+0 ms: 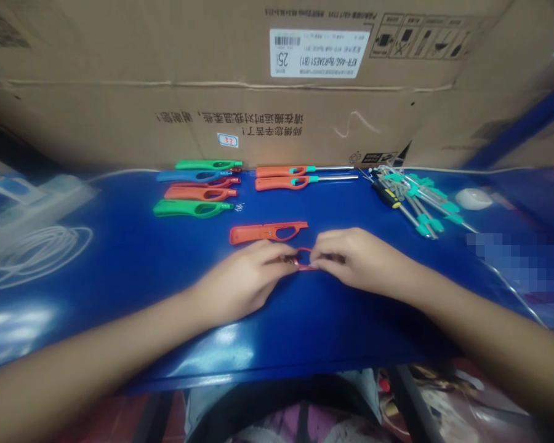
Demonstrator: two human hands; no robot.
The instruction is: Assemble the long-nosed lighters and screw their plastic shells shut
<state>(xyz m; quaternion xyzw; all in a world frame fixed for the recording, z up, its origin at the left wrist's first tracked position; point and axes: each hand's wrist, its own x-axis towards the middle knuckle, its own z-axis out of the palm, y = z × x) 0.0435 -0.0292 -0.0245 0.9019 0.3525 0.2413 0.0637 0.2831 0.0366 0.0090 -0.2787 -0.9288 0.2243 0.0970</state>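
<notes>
- Red handle piece (307,268), one, held between the two hands over the near middle of the table (133,264); its loop shows between the fingertips. The long axis appears to run left to right, though the fingers hide most of the piece.
- Left hand (247,271): grip pinched on the left end of the piece.
- Right hand (357,255): grip pinched on the right side of the loop.
- Loose red handle (252,234), one, just beyond the left hand; long axis left to right, broad end left, looped end pointing right and slightly away.
- Long lighters (277,183), two, orange, lying parallel farther back, their metal tubes pointing right.
- Handles at back left, narrow ends pointing right: green handles (180,209), two; blue handle (178,176), one; red handles (184,192), at least two, overlapping.
- Metal tubes with teal parts (418,206), heaped at back right; exact count unclear.
- Screwdriver (386,194), one, black and yellow, against the heap, its handle pointing toward the near right.
</notes>
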